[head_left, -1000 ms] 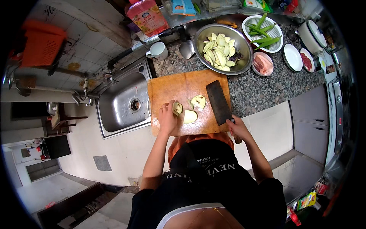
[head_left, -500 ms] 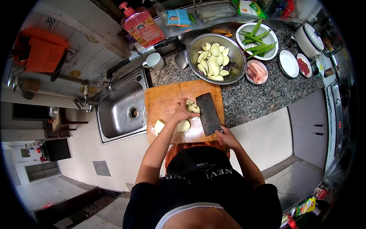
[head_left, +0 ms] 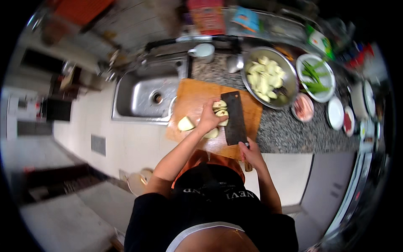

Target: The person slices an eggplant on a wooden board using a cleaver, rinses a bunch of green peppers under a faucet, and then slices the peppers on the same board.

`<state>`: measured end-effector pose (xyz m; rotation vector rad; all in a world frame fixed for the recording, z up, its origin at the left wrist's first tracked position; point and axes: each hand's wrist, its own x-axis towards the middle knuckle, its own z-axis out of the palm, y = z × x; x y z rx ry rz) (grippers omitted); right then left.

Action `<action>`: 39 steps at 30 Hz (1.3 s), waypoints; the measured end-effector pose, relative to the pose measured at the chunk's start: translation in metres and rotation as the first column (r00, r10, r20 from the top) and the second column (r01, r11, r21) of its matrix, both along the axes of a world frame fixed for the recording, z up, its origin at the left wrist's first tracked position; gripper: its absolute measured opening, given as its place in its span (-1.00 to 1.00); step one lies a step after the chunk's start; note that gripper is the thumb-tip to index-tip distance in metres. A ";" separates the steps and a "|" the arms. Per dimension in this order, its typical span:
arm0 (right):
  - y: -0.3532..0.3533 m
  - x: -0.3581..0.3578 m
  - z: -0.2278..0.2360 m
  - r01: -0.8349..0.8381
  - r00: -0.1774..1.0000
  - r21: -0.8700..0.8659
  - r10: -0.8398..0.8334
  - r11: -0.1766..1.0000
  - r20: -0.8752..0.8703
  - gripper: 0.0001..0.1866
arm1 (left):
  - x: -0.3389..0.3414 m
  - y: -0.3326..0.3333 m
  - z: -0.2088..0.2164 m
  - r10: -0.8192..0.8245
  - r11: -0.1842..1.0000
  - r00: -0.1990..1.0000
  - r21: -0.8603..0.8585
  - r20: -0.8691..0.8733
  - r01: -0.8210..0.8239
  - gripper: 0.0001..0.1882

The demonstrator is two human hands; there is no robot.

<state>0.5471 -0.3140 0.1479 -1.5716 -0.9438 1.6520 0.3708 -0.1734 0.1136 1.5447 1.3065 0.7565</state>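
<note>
My left hand [head_left: 209, 118] has its fingers closed over pale, peeled eggplant pieces [head_left: 222, 116] on the wooden cutting board [head_left: 191, 94]. My right hand [head_left: 251, 153] is wrapped around the handle of a dark cleaver [head_left: 235, 119]. The blade stands close against the right side of the pieces, beside my left fingertips. Whether its edge touches the board is hidden. A loose eggplant chunk [head_left: 185, 123] lies left of my left wrist, and another cut piece [head_left: 212, 133] is partly under that wrist.
Behind the board's right side is a metal bowl [head_left: 292, 86] of cut eggplant. To its right stand a white basket [head_left: 331, 90] of green pods, a bowl of raw meat [head_left: 303, 107] and a white plate [head_left: 335, 113]. The sink [head_left: 140, 86] adjoins the board's left; a mug [head_left: 204, 51] stands behind.
The whole view has turned and shifted, with some blur. Both hands keep their places on the eggplant and the cleaver, and the blade remains beside the pieces.
</note>
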 end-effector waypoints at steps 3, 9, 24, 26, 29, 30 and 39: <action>0.004 -0.020 0.012 -0.121 0.992 -0.008 0.121 0.993 -0.029 -0.79 | -0.039 -0.023 0.017 0.180 0.980 0.983 0.072 0.042 -0.183 -0.36; 0.008 -0.102 0.036 -0.509 0.861 -0.038 0.509 0.860 -0.011 -0.85 | -0.140 -0.105 0.035 0.575 0.817 0.809 -0.019 0.121 -0.577 -0.32; -0.057 -0.392 0.028 -0.911 0.345 -0.230 0.938 0.343 0.033 -0.80 | -0.396 -0.319 -0.026 0.926 0.358 0.288 -0.325 0.246 -0.875 -0.46; -0.061 -0.415 0.029 -0.906 0.355 -0.235 0.934 0.351 0.026 -0.79 | -0.425 -0.319 -0.009 0.909 0.383 0.256 -0.416 0.329 -0.825 -0.46; -0.064 -0.442 0.032 -0.896 0.386 -0.224 0.922 0.384 0.036 -0.81 | -0.459 -0.310 -0.012 0.912 0.401 0.322 -0.385 0.253 -0.831 -0.46; -0.062 -0.450 0.032 -0.886 0.411 -0.214 0.911 0.411 0.047 -0.81 | -0.470 -0.301 -0.010 0.900 0.425 0.337 -0.385 0.277 -0.819 -0.46; 0.006 -0.502 0.037 -0.792 0.583 -0.125 0.801 0.597 0.132 -0.80 | -0.540 -0.184 0.001 0.788 0.610 0.543 -0.246 0.291 -0.753 -0.46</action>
